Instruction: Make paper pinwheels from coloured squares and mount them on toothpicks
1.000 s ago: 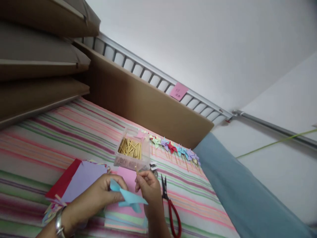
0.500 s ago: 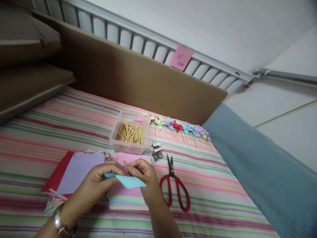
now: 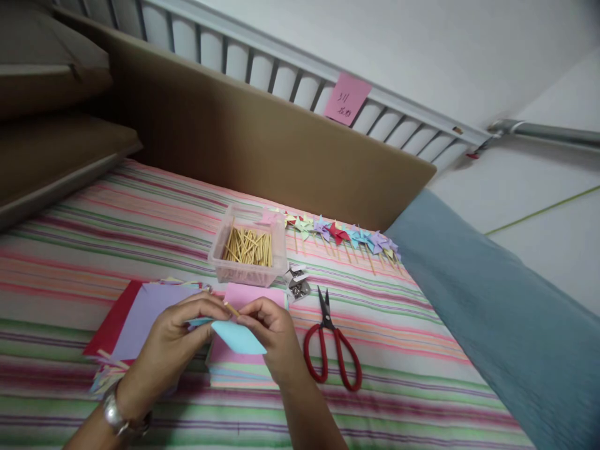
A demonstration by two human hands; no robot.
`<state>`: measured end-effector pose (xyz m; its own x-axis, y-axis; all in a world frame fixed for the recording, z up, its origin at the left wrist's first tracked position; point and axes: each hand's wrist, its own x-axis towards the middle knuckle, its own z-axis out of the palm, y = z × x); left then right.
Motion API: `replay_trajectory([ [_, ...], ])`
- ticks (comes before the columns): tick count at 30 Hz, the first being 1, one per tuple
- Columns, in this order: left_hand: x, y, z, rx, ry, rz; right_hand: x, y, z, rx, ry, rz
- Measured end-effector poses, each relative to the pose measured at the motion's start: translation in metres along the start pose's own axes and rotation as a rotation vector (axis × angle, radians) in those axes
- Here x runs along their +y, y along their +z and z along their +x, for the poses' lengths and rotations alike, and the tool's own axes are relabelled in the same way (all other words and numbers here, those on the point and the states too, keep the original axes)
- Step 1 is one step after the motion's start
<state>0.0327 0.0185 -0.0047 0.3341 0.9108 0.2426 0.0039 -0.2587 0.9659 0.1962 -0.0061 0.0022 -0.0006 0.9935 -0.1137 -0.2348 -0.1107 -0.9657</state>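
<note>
Between my hands is a light-blue sheet of folded paper, one flap pointing down and to the right. My left hand, with a silver bracelet at its wrist, is closed on the paper's left side. A short end of a wooden stick shows just above the paper, at the fingertips of both hands. My right hand is pinched at that stick, its thumb and forefinger together; the exact contact is partly hidden. Below them lies a stack of coloured paper with a pink sheet on top.
Farther back are a clear plastic box of wooden sticks, small packs of metal pins and a row of paper pinwheels. Red-handled scissors lie right of my hands, purple paper to the left. A cardboard panel stands behind.
Both hands have shifted slightly left with the paper. The blue flap has tilted and shows more of its face, and the stick end sits lower and closer to the left fingers.
</note>
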Motion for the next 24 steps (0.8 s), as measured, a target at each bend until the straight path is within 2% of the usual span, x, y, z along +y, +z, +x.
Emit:
replay_trajectory([
  [11, 0.0044, -0.0007, 0.0, 0.047, 0.022, 0.035, -0.0002, 0.001, -0.0002, 0.005, -0.009, -0.031],
  [24, 0.0048, -0.0026, -0.0003, 0.029, 0.028, 0.032, -0.002, 0.0029, -0.0011, 0.005, -0.016, -0.064],
])
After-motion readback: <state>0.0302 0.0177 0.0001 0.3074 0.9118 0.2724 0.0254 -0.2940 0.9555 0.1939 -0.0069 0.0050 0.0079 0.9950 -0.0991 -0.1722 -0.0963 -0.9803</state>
